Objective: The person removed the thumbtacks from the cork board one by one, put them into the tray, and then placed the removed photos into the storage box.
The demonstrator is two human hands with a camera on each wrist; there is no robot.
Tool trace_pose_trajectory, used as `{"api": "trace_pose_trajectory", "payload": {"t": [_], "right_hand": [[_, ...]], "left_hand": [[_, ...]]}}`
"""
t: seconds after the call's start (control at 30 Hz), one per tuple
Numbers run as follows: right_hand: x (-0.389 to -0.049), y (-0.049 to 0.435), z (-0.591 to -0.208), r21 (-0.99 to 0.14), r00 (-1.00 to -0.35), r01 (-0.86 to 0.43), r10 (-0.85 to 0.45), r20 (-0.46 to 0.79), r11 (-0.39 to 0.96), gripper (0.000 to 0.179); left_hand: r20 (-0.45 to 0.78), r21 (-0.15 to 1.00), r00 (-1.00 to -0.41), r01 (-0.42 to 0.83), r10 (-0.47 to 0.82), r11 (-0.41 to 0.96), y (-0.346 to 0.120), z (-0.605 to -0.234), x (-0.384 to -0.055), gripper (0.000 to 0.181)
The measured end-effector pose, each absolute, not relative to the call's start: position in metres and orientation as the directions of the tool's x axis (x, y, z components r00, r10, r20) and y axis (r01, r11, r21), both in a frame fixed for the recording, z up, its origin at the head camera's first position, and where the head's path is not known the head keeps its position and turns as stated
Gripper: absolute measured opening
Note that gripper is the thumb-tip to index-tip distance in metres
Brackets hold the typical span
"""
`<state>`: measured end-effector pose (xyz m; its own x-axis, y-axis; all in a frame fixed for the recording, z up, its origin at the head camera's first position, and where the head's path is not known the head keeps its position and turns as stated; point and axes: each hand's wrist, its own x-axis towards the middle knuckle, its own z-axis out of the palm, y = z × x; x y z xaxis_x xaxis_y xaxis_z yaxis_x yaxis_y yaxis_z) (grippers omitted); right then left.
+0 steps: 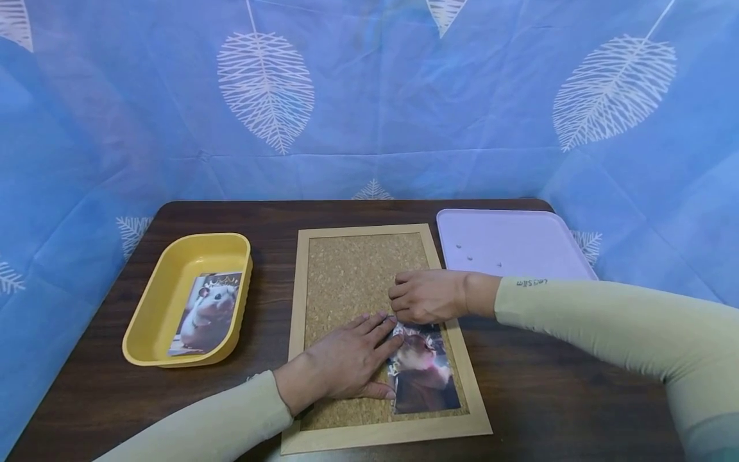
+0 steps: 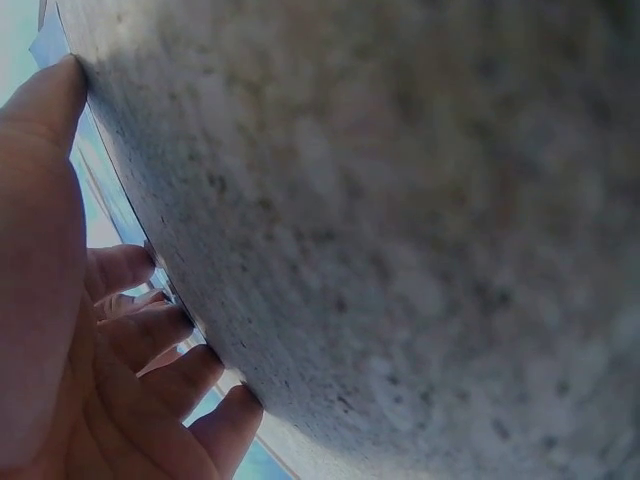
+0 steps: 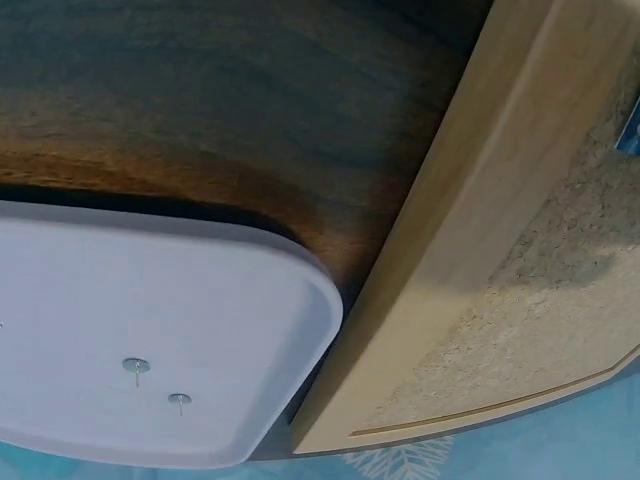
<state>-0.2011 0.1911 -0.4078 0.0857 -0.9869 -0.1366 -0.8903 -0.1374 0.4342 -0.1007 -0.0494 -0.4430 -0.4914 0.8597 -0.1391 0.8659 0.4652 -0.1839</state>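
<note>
A cork board [image 1: 364, 269] with a light wooden frame lies on the table, and a glossy animal photo [image 1: 426, 388] lies on its lower right part. My left hand [image 1: 352, 359] rests with fingers spread on the cork and the photo's left edge. In the left wrist view, the left fingertips [image 2: 240, 405] touch the board's surface. My right hand [image 1: 430, 295] is at the photo's top edge, near its upper left corner, with its fingers bent downward. Whatever may be between the right fingertips is hidden, and the right wrist view does not show the hand.
A yellow tray [image 1: 144, 305] on the left holds another animal photo [image 1: 210, 314]. At the back right, beside the board, lies a pale lilac tray [image 1: 519, 237] with a few flat-headed thumbtacks [image 3: 136, 366]. Dark wood table [image 1: 260, 398] shows around them; a blue leaf-patterned cloth [image 1: 369, 96] hangs behind.
</note>
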Motion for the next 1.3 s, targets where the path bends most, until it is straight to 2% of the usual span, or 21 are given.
{"api": "trace_pose_trajectory", "payload": {"t": [0.2, 0.33, 0.67, 0.87, 1.07, 1.3], "right_hand": [[-0.200, 0.196, -0.406, 0.391, 0.019, -0.917, -0.986, -0.163, -0.082, 0.014], [-0.199, 0.196, -0.404, 0.397, 0.017, -0.914, -0.984, -0.179, -0.088, 0.014], [-0.193, 0.197, -0.407, 0.451, -0.024, -0.889, -0.976, -0.214, -0.077, 0.020], [-0.197, 0.203, -0.411, 0.432, 0.020, -0.899, -0.991, -0.132, -0.076, 0.015], [-0.198, 0.207, -0.415, 0.304, -0.010, -0.953, -1.000, -0.024, 0.002, 0.006], [-0.196, 0.202, -0.412, 0.303, -0.024, -0.953, -0.998, -0.056, 0.006, 0.005]], "left_hand": [[-0.125, -0.189, -0.484, 0.869, 0.866, 0.458, -0.048, -0.443, -0.101, 0.094], [-0.136, -0.191, -0.486, 0.868, 0.863, 0.458, -0.048, -0.442, -0.100, 0.094], [-0.254, -0.204, -0.542, 0.840, 0.801, 0.503, -0.045, -0.442, -0.091, 0.094], [-0.285, -0.194, -0.539, 0.842, 0.793, 0.503, -0.046, -0.441, -0.091, 0.095], [-0.283, -0.186, -0.549, 0.836, 0.787, 0.516, -0.046, -0.440, -0.089, 0.093], [-0.264, -0.157, -0.579, 0.815, 0.771, 0.558, -0.051, -0.438, -0.084, 0.091]]}}
